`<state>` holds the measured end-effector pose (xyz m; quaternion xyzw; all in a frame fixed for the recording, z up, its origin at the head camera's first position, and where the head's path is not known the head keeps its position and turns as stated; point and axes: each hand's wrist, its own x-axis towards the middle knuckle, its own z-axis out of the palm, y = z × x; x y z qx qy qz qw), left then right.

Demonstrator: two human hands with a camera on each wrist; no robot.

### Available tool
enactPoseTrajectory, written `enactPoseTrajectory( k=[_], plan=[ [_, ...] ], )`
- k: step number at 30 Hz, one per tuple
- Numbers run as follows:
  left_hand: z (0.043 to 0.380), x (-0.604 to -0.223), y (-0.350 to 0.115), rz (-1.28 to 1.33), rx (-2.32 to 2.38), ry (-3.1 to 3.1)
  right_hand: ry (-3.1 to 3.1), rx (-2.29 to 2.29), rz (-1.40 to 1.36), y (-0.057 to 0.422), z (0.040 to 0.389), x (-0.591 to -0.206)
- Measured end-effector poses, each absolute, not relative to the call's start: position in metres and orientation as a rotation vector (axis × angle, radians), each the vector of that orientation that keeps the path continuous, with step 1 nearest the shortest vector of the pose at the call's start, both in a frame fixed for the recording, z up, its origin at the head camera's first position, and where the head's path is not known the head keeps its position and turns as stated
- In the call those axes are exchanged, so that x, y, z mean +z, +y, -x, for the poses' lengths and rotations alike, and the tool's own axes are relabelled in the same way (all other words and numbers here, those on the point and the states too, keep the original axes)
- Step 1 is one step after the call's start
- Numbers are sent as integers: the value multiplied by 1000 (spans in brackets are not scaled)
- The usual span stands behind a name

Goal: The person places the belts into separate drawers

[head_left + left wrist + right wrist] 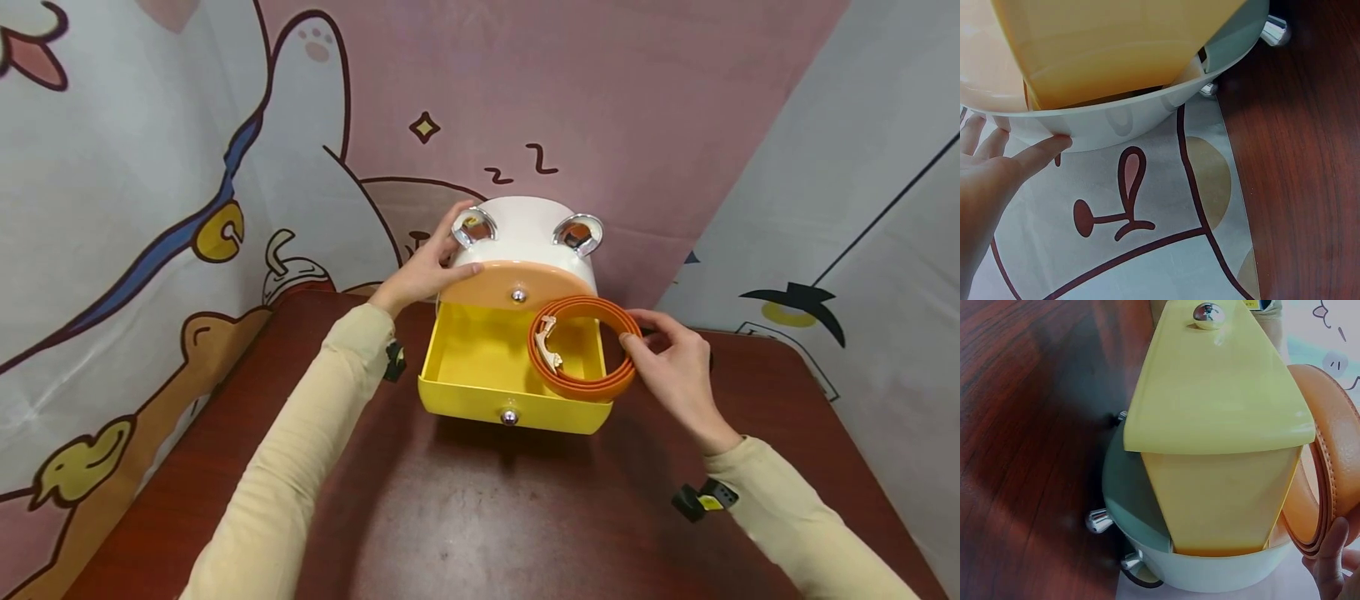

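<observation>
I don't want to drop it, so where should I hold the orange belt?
Probably pinch the belt at its right side, coming from the right. The coiled loops lie together there and stick out past the drawer, while the metal buckle is on the left.

Drawer (465,402) open above: room for a hand into its left half. Belt (588,389) obstructs its right part; right hand (675,358) just beyond. Box (525,229) bars its back; left hand (429,262) blocks back-left. Passage in front of it, over table (480,508).
</observation>
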<state>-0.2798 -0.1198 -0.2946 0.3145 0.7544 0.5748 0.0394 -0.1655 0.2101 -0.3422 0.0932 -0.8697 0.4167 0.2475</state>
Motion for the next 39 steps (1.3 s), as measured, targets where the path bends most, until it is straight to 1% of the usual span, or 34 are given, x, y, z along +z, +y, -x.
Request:
enactPoseTrajectory(
  k=[11,39],
  plan=[
    [280,-295,-121,-961,1767,2300,-2381,1122,-266,199,169,-340],
    [280,-295,-120,-931,1747,2336,-2382,1154,-233,179,175,-352]
  ],
)
